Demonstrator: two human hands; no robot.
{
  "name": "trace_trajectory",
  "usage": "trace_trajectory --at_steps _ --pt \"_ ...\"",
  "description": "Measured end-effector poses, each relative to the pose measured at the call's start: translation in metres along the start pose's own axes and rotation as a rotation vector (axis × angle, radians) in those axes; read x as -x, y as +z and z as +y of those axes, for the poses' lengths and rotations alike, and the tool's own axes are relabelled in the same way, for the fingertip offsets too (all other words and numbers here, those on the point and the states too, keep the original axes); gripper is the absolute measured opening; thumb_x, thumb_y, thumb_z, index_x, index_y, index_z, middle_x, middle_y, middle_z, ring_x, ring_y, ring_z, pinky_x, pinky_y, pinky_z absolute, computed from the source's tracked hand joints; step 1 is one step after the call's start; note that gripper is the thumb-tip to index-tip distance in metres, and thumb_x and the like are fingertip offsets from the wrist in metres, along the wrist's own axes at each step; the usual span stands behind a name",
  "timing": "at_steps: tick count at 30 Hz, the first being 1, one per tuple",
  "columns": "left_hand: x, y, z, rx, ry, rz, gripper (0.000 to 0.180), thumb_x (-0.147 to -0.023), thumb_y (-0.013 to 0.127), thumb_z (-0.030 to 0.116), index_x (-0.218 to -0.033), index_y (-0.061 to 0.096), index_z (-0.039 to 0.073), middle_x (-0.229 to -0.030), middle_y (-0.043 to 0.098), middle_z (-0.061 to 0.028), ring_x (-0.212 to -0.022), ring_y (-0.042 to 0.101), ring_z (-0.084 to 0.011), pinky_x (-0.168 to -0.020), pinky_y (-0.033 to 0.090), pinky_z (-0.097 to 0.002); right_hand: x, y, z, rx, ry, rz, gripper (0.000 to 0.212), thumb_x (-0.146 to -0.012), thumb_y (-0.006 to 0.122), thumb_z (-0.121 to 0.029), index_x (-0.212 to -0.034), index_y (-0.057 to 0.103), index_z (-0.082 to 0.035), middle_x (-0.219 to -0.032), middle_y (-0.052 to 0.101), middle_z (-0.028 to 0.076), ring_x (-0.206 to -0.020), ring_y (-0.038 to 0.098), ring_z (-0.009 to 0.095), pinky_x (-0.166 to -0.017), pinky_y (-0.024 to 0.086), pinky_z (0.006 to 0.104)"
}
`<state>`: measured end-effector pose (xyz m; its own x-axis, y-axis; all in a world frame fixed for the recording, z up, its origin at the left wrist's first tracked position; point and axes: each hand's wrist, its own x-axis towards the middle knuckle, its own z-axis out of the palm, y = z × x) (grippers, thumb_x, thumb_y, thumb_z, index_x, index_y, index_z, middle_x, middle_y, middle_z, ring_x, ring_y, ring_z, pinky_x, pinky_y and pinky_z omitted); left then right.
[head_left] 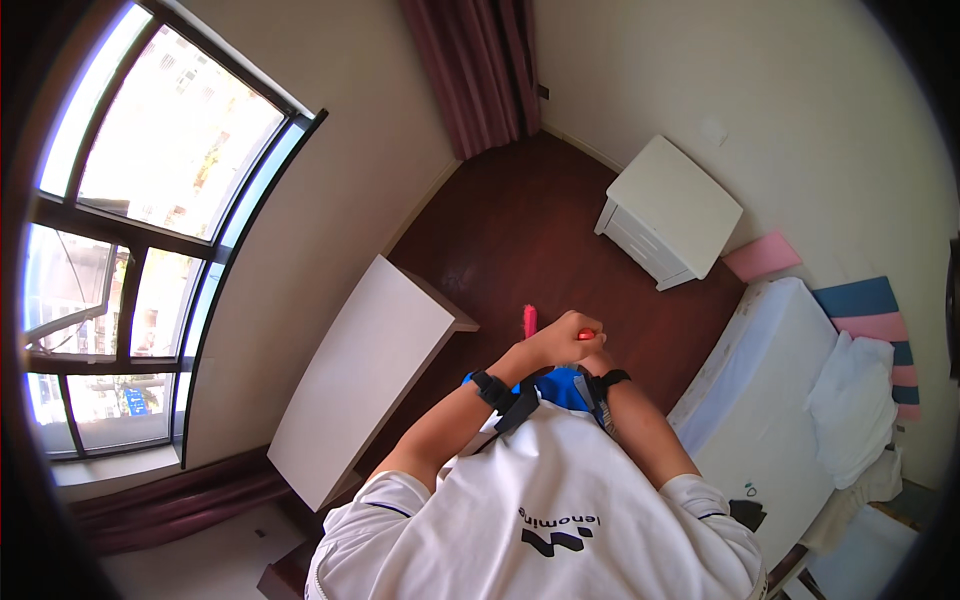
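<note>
My left hand (562, 342) is closed in a fist in front of my chest. A bright red rounded end of a handle (586, 335) pokes out of it. My right hand (596, 352) is close against the left one and mostly behind it, so its fingers are hidden. Left of the fists a pinkish-red piece with a rough upper edge (530, 321) shows beyond my left wrist. Whether it joins the red handle I cannot tell. Something blue (572, 388) shows below my hands, between my forearms. Dark bands circle both wrists.
A white desk-like piece (365, 375) stands at the left, near a large window (180, 130). Ahead right is a white cabinet (675, 205) on the dark red-brown floor (520, 220). A bed (760, 390) with a white pillow (855, 395) lies at the right. Purple curtains (480, 75) hang ahead.
</note>
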<state>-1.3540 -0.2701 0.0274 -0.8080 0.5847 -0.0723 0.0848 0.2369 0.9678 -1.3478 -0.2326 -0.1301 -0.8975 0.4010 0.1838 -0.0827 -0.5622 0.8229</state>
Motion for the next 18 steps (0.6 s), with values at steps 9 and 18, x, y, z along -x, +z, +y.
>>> trace_trajectory --at_steps 9,18 --pt "-0.061 -0.025 0.027 -0.003 0.221 0.086 0.023 -0.081 0.058 0.011 -0.066 0.051 -0.003 -0.056 0.046 -0.0151 -0.051 0.045 -0.0244 -0.051 0.037 -0.0369 -0.138 0.068 -0.039 -2.777 -1.183 0.432 0.022 -0.081 0.057 -0.032 -0.089 0.064 -0.013 -0.086 0.062 0.012 -0.083 0.061 0.033 -0.067 0.048 0.0418" --pt "-0.13 -0.079 -0.053 0.051 0.276 -0.088 0.01 -0.068 0.06 0.01 -0.068 0.061 0.0 -0.062 0.058 -0.0131 -0.059 0.057 -0.0272 -0.057 0.045 -0.0363 -0.207 0.011 -0.037 -2.845 -1.295 0.325 0.027 -0.082 0.061 -0.031 -0.092 0.061 -0.005 -0.09 0.062 0.016 -0.083 0.06 0.034 -0.072 0.048 0.0376"
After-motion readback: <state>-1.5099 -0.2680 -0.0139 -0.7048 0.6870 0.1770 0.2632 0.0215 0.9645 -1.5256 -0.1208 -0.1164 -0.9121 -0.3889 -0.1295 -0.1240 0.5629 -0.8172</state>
